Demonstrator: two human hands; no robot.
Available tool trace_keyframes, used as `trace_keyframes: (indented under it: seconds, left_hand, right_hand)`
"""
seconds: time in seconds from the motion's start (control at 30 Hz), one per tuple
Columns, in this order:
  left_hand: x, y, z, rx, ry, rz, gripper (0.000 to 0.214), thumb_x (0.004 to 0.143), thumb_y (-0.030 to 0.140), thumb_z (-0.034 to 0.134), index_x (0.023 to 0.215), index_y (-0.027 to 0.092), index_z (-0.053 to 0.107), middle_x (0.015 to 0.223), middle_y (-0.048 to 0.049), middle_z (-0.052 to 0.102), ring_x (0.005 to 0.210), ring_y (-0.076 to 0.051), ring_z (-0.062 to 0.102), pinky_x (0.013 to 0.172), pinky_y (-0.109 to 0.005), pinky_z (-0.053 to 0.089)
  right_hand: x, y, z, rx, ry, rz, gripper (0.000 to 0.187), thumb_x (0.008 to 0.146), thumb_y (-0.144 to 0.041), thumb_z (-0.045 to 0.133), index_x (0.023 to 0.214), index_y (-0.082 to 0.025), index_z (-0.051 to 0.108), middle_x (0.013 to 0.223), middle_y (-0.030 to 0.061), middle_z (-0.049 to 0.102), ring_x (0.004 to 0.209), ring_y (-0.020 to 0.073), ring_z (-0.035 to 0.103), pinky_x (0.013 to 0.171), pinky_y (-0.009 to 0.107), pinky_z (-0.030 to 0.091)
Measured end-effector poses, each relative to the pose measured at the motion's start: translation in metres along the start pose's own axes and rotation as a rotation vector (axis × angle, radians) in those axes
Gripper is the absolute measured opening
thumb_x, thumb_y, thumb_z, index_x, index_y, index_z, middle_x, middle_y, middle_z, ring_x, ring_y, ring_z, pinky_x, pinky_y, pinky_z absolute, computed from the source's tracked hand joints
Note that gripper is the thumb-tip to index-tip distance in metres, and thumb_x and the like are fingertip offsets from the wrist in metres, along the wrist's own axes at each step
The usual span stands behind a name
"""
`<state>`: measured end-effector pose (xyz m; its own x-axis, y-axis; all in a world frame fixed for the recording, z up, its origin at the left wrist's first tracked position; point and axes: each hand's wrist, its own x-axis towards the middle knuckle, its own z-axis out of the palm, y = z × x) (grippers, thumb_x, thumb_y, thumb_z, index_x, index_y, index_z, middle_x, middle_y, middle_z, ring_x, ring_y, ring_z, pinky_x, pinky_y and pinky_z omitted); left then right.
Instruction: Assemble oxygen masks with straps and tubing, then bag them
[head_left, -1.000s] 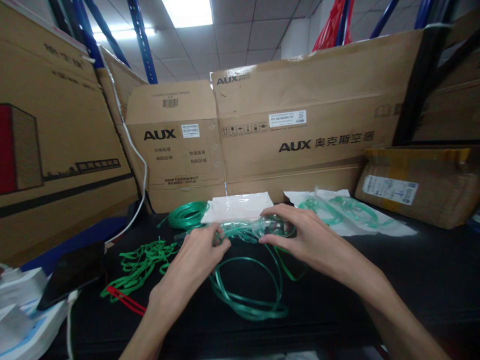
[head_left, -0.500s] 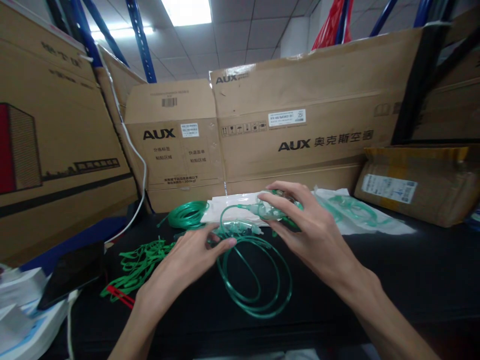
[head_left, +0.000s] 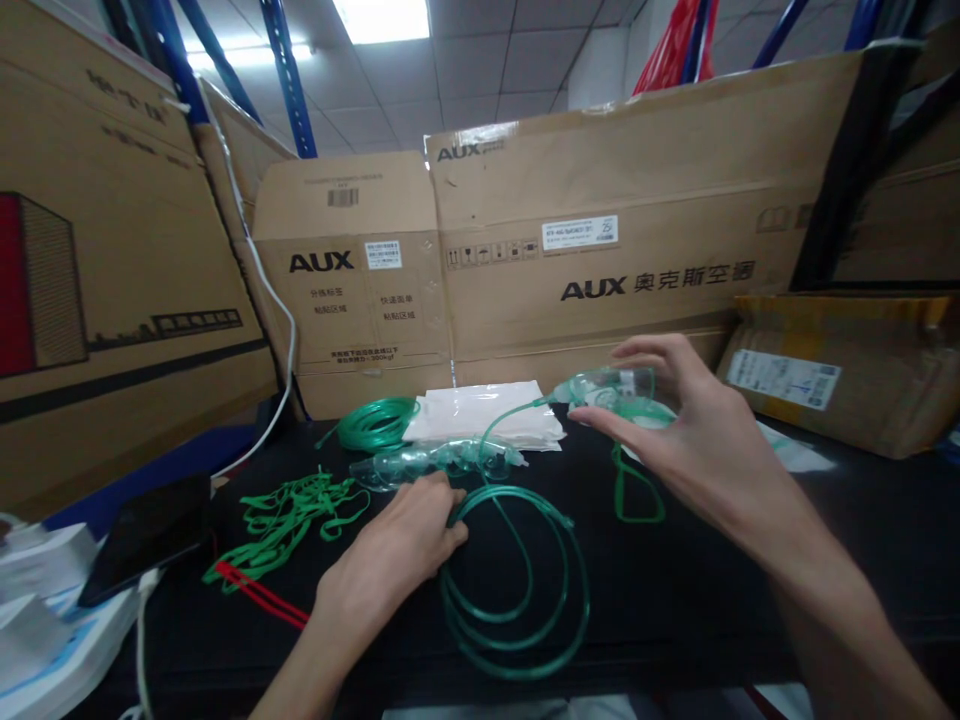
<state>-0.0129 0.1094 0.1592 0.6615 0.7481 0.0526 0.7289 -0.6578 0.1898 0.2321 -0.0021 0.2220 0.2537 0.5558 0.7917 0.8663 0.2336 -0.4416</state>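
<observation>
Near green straps [head_left: 304,510] and white packets [head_left: 484,412], the left grip [head_left: 412,530] pinches coiled tubing [head_left: 517,492], the right grip [head_left: 694,425] a mask [head_left: 592,385].

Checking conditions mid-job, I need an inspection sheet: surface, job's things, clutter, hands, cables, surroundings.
Surface: flat black tabletop.
Job's things: translucent green plastic mask; looped translucent green plastic tubing; clear-green cylindrical plastic parts.
Clutter: tangled flat green straps, thin red strap, flat black device.
Hands: right hand holds the mask; left hand is at the tubing, grip unclear.
Cables: long white cable beside the cardboard.
Surroundings: brown printed cardboard panels, blue metal posts.
</observation>
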Motion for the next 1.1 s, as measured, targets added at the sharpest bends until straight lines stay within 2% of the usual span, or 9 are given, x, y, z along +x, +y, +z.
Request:
trace_keyframes:
  seconds: [0.1,0.23,0.37,0.53,0.67,0.77,0.9,1.0,1.1]
  left_hand:
    - [0.001,-0.002,0.005,0.045,0.048,0.014,0.025,0.095,0.023,0.049,0.104,0.015,0.071,0.116,-0.0132,0.066,0.108,-0.028,0.064,0.101,-0.041,0.044]
    - [0.004,-0.001,-0.003,0.026,0.039,0.026,0.022,0.091,0.019,0.05,0.096,0.018,0.072,0.106,-0.0112,0.068,0.102,-0.027,0.066,0.092,-0.037,0.047]
    - [0.008,0.006,-0.017,-0.002,0.07,0.014,0.017,0.093,0.024,0.052,0.092,0.02,0.069,0.095,-0.0085,0.072,0.093,-0.027,0.069,0.081,-0.033,0.047]
    - [0.008,0.004,-0.02,-0.066,0.17,0.03,0.027,0.1,0.03,0.048,0.117,0.021,0.067,0.104,-0.0098,0.075,0.102,-0.029,0.07,0.089,-0.036,0.047]
    - [0.01,-0.006,-0.006,-0.071,0.152,0.083,0.038,0.104,0.035,0.047,0.136,0.023,0.061,0.13,-0.0103,0.069,0.127,-0.029,0.06,0.108,-0.04,0.041]
    - [0.011,-0.004,0.003,-0.042,0.15,0.089,0.04,0.106,0.036,0.043,0.135,0.018,0.064,0.135,-0.0119,0.067,0.129,-0.029,0.059,0.113,-0.041,0.038]
    - [0.01,0.008,0.007,-0.025,0.104,0.094,0.043,0.107,0.038,0.04,0.135,0.018,0.065,0.131,-0.0126,0.068,0.125,-0.03,0.062,0.11,-0.042,0.041]
    - [0.009,0.011,0.008,-0.029,0.047,0.12,0.04,0.106,0.038,0.04,0.13,0.02,0.068,0.125,-0.0117,0.07,0.118,-0.028,0.065,0.107,-0.04,0.044]
    - [0.006,0.006,0.009,-0.063,0.016,0.155,0.033,0.104,0.03,0.043,0.123,0.02,0.069,0.124,-0.0106,0.07,0.118,-0.027,0.064,0.107,-0.039,0.044]
  right_hand:
    - [0.001,-0.004,-0.003,0.119,0.123,-0.005,0.043,0.085,-0.043,0.076,0.119,-0.027,0.055,0.116,0.0099,0.069,0.109,0.0341,0.07,0.094,0.047,0.057]
    - [-0.001,-0.004,-0.01,-0.132,0.215,-0.102,0.038,0.092,-0.032,0.065,0.129,-0.022,0.062,0.125,0.0148,0.06,0.115,0.0362,0.063,0.102,0.051,0.051]
    - [0.001,0.008,-0.016,-0.202,0.129,-0.039,0.054,0.087,-0.04,0.069,0.136,-0.02,0.064,0.115,0.0157,0.066,0.1,0.037,0.068,0.089,0.054,0.055]
    - [0.007,0.02,-0.022,-0.012,0.089,0.188,0.07,0.069,-0.071,0.077,0.119,-0.023,0.067,0.104,0.013,0.074,0.096,0.0394,0.071,0.079,0.054,0.059]
    - [0.007,0.02,-0.026,0.096,0.066,0.231,0.057,0.069,-0.068,0.08,0.105,-0.025,0.07,0.098,0.0097,0.077,0.084,0.0349,0.073,0.067,0.047,0.06]
    - [0.004,0.017,-0.023,0.0,-0.046,0.124,0.05,0.08,-0.061,0.074,0.116,-0.026,0.074,0.103,0.0093,0.076,0.086,0.0334,0.072,0.07,0.047,0.058]
    - [-0.002,0.007,-0.007,-0.122,-0.183,-0.204,0.036,0.093,-0.032,0.065,0.127,-0.027,0.073,0.114,0.012,0.069,0.104,0.0325,0.066,0.09,0.05,0.055]
    - [-0.01,-0.006,0.012,-0.049,-0.333,-0.373,0.048,0.094,-0.009,0.054,0.138,-0.026,0.064,0.128,0.0112,0.066,0.118,0.0279,0.062,0.101,0.044,0.053]
    - [-0.022,-0.021,0.028,0.102,-0.523,-0.411,0.062,0.093,0.0,0.046,0.149,-0.026,0.051,0.139,0.0087,0.061,0.13,0.0216,0.057,0.111,0.038,0.049]
